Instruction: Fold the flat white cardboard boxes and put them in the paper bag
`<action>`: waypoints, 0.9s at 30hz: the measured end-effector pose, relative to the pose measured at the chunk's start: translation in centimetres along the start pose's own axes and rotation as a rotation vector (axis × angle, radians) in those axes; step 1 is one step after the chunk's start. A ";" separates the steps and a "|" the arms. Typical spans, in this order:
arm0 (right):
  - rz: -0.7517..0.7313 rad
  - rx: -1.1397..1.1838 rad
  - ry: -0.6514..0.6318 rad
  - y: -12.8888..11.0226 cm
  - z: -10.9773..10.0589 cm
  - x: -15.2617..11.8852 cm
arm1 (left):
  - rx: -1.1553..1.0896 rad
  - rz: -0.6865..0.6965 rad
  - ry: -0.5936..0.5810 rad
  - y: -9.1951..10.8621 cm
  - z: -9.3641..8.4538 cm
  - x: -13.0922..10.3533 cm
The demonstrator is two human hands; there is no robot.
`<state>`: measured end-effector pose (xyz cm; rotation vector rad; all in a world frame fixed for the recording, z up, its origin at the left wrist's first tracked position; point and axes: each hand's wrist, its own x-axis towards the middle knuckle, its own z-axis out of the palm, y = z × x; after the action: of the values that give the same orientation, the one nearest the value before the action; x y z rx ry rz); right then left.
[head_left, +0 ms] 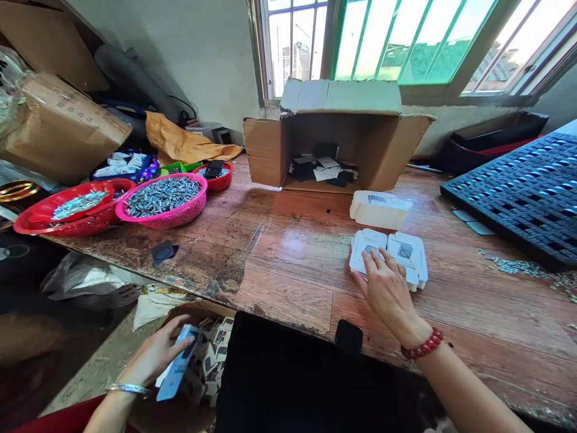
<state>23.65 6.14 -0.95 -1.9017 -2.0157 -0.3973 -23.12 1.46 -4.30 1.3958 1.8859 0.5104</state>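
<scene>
My left hand (pixel 151 355) is closed on a small white printed packaging box (pixel 178 367), thumb across its face. It is over a carton full of similar small printed boxes (pixel 211 367) below the table edge. My right hand (pixel 387 285) lies with fingers stretched over the left one of two side-by-side stacks of flat white printed cartons (pixel 410 249). Its fingertips touch the top piece. Just behind those stacks lies another white stack (pixel 378 209) on its side.
An open cardboard box (pixel 265 150) with black and white pieces stands by the window. Left are a pink basket of metal parts (pixel 162 221) and a red basket (pixel 40 225). A black grid tray (pixel 518 186) lies right. One black piece (pixel 164 252) lies near the table edge.
</scene>
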 end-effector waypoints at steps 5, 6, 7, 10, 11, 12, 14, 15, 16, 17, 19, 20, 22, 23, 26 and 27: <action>-0.074 -0.095 -0.120 0.0 0.0 0.3 | -0.099 0.058 -0.052 2.5 1.4 -0.7; -0.090 -0.088 -0.122 -0.2 -0.1 0.2 | -0.169 0.082 -0.086 4.2 2.0 -1.1; -0.102 -0.084 -0.121 -0.3 -0.2 0.0 | -0.231 0.100 -0.133 5.9 2.7 -1.3; -0.118 -0.070 -0.100 -0.3 -0.3 -0.4 | -0.414 0.159 -0.233 10.6 5.1 -1.9; -0.117 -0.064 -0.088 -0.2 -0.3 -0.5 | -0.453 0.183 -0.257 11.8 6.0 -2.0; -0.114 -0.057 -0.077 -0.1 -0.2 -0.6 | -0.479 0.209 -0.277 12.8 6.9 -2.1; -0.113 -0.041 -0.058 0.2 0.0 -0.7 | -0.485 0.265 -0.319 14.5 8.6 -2.4; -0.116 -0.033 -0.050 0.2 0.1 -0.7 | -0.473 0.292 -0.335 15.1 9.3 -2.5; -0.121 -0.026 -0.044 0.3 0.1 -0.8 | -0.455 0.317 -0.348 15.7 10.0 -2.8; -0.126 -0.023 -0.043 0.3 0.1 -0.9 | -0.437 0.339 -0.356 16.1 10.7 -3.0; -0.122 -0.021 0.001 0.2 -0.1 -1.3 | -0.414 0.376 -0.367 16.7 11.7 -3.3; -0.115 -0.010 0.055 0.2 -0.2 -1.6 | -0.415 0.387 -0.371 16.9 12.2 -3.4; -0.120 0.071 0.214 0.1 -0.6 -2.3 | -0.441 0.386 -0.347 16.9 12.8 -3.5; -0.153 0.147 0.283 0.1 -0.8 -2.7 | -0.467 0.384 -0.304 16.9 13.0 -3.4; -0.348 0.428 0.281 -0.2 -1.7 -4.6 | -0.537 0.462 -0.059 17.1 12.5 -3.2; -0.420 0.501 0.230 -0.5 -2.1 -5.2 | -0.526 0.516 0.012 17.3 12.0 -3.2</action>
<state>23.51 0.47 -1.28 -1.0901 -2.0986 -0.1730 -2.43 3.00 0.60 1.4920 1.2456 1.1705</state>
